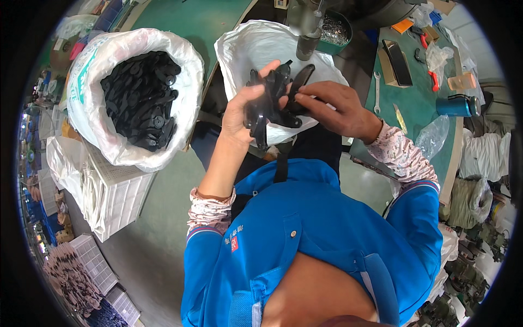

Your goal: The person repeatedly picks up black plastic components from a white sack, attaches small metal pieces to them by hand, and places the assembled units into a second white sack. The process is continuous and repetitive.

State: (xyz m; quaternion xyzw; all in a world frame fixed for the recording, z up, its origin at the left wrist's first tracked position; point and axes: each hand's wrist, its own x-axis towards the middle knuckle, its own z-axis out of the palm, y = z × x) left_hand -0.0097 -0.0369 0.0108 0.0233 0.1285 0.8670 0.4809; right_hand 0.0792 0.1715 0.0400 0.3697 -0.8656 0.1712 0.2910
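My left hand (237, 113) is closed around a bunch of several glossy black curved plastic pieces (258, 111), which look like handles. Between the thumb and fingers of my right hand (342, 110) is one more curved black plastic piece (301, 79), tilted upward beside the bunch. Both hands are over a white plastic bag (231, 52) that stands open in front of me. Part of the bag's inside is hidden by my hands. Just beyond them, the metal spindle of a machine (308, 44) points down over the bag.
At left, a white sack (188, 65) full of similar black pieces (140, 101) stands by a white crate (122, 201). A green bin of small metal parts (334, 32) sits beside the machine. On the right bench lie a wrench (377, 92), a phone-like black slab (397, 62) and a blue flask (456, 106).
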